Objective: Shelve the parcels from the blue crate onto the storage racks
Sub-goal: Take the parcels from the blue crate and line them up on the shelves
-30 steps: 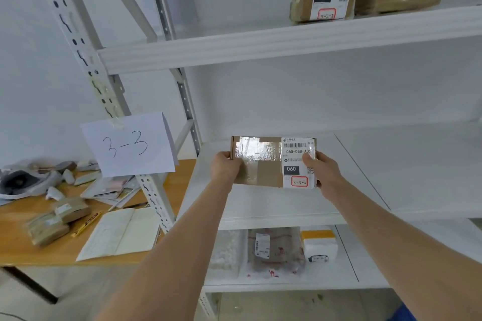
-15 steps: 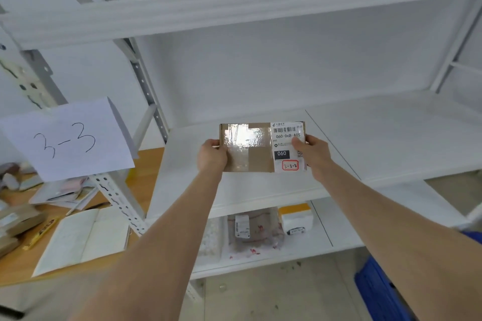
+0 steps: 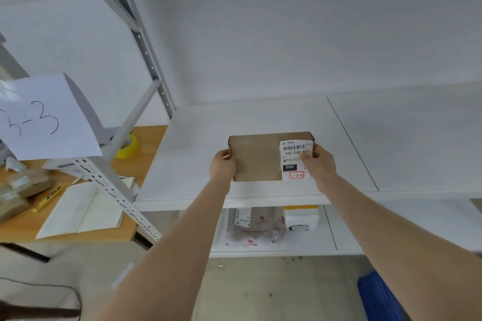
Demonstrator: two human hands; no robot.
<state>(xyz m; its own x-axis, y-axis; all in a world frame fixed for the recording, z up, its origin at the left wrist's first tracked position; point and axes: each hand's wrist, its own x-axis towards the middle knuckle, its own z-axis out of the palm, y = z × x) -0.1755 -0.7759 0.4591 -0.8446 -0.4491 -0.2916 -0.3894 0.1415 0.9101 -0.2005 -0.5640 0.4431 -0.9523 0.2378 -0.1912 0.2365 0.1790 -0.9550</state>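
Note:
A flat brown cardboard parcel [image 3: 258, 157] with a white barcode label reading 060 and a red-boxed 3-3 mark lies over the front of the white middle shelf [image 3: 260, 120] of the rack. My left hand [image 3: 222, 167] grips its left end and my right hand [image 3: 319, 164] grips its right end, thumb on the label. Whether the parcel rests on the shelf or hovers just above it, I cannot tell. A corner of the blue crate [image 3: 378, 297] shows on the floor at the lower right.
A paper sign "3-3" [image 3: 47, 117] hangs on the rack's left post. The shelf below holds a bagged parcel [image 3: 250, 227] and a white-and-orange box [image 3: 301, 217]. To the left, a wooden table [image 3: 146, 154] carries an open notebook, yellow tape roll and small parcels.
The parcel has tipped from facing me to lying flat at the shelf's front, both hands still on it. My view has shifted down and right, so the upper shelf's parcels are out of sight.

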